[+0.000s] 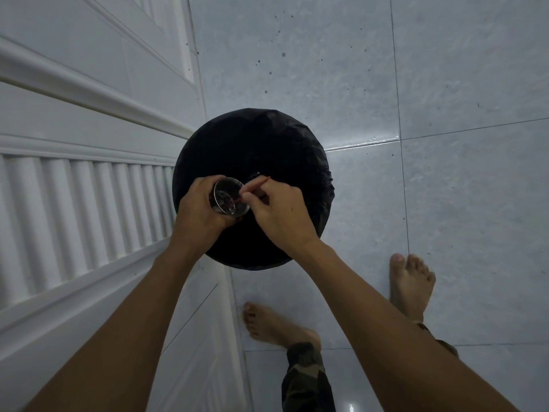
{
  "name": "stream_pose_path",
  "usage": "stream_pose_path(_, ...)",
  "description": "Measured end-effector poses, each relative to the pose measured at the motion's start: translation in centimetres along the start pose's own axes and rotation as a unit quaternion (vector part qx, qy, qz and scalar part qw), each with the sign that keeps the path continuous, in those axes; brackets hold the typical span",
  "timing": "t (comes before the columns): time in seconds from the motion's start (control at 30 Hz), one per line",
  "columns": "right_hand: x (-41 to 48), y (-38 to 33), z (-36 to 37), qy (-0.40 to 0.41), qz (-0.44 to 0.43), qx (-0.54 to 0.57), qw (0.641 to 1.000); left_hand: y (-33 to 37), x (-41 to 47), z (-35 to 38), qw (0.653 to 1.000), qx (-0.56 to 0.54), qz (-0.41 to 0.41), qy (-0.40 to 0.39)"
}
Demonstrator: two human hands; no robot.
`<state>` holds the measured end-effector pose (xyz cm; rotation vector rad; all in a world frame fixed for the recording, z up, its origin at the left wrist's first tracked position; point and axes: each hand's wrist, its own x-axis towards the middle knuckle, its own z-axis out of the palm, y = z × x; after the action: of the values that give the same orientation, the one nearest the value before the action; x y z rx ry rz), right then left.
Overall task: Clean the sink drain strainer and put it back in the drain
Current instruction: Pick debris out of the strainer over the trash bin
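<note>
A: Strainer (230, 197): small metal cup, perforated floor, dark residue on the holes. Held over the bin (297, 150), inside its black-lined rim at roughly 8 o'clock from bin centre. Mouth tilted up and toward 3 o'clock.

B: Grip?

A: Left hand (198, 208) closed around the cup wall from 9 o'clock, fingers wrapped underneath. Right hand (277, 210) pinched shut on a thin red stick (256, 185); near tip inside the cup at its 3 o'clock edge, far end pointing out toward 2 o'clock.

B: Relation that matters for the next stroke?

A: Stick axis against cup mouth. Runs 2 to 8 o'clock, entering shallow over the rim. Strainer lies at 9 o'clock from the right hand, just beside it. Judged: scraping stage, residue not yet cleared; loosened bits likely to drop straight into the bin only while the mouth stays over the liner.

B: Surroundings?

A: White panelled door (89, 179) at 9 o'clock of the bin, pale tiled floor (445, 188) elsewhere. Sink not in view.
</note>
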<state>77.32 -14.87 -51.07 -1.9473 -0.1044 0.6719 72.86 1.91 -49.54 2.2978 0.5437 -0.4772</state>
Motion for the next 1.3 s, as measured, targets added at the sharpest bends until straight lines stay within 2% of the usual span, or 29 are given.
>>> stream_pose_path(0.07,-0.3,0.6,0.3,0.003,0.033,-0.016,0.999,-0.2,0.0,0.0,1.000,0.009,-0.008,-0.006)
stream_pose_path(0.13,-0.3,1.1,0.1,0.047,0.055,-0.023,0.997,-0.3,-0.1,0.1,1.000,0.021,-0.016,-0.011)
stream_pose_path(0.2,-0.5,1.3,0.1,0.059,0.042,0.007,0.997,-0.4,-0.1,0.4,1.000,0.021,-0.014,-0.014)
stream_pose_path(0.3,-1.1,1.1,0.6,0.022,0.026,0.029,0.999,-0.4,0.0,0.7,0.999,0.023,-0.002,-0.026)
stream_pose_path(0.47,-1.7,1.8,0.1,0.091,0.035,0.023,0.995,-0.5,0.0,0.9,0.999,0.031,-0.012,-0.036)
stream_pose_path(0.57,-2.4,1.5,0.5,0.054,0.013,0.010,0.998,-0.2,0.1,0.7,0.999,0.019,-0.023,-0.035)
stream_pose_path(0.63,-2.5,1.5,0.5,0.077,0.017,-0.037,0.996,0.0,0.0,0.8,0.999,0.011,-0.036,-0.030)
stream_pose_path(0.7,-2.4,1.5,0.2,0.115,0.016,-0.023,0.993,0.2,-0.1,0.9,0.998,0.015,-0.048,-0.025)
stream_pose_path(0.8,-2.4,1.1,0.5,0.077,-0.005,-0.006,0.997,0.1,0.1,0.9,0.997,0.027,-0.057,-0.033)
stream_pose_path(0.93,-2.1,1.4,0.0,0.169,0.003,-0.014,0.986,0.3,-0.1,0.8,0.997,0.044,-0.054,-0.038)
stream_pose_path(0.97,-2.1,1.5,-0.2,0.160,-0.002,0.003,0.987,0.4,-0.1,0.8,0.997,0.047,-0.051,-0.037)
stream_pose_path(1.07,-2.6,1.3,-0.2,0.067,0.002,-0.006,0.998,0.8,-0.1,0.5,0.995,0.062,-0.047,-0.055)
stream_pose_path(1.2,-2.7,0.6,-0.7,0.168,-0.006,-0.035,0.985,1.3,0.1,0.3,0.993,0.070,-0.072,-0.063)
stream_pose_path(1.3,-2.8,-0.5,-0.3,0.085,-0.057,-0.047,0.994,1.6,-0.1,-0.2,0.993,0.058,-0.093,-0.047)
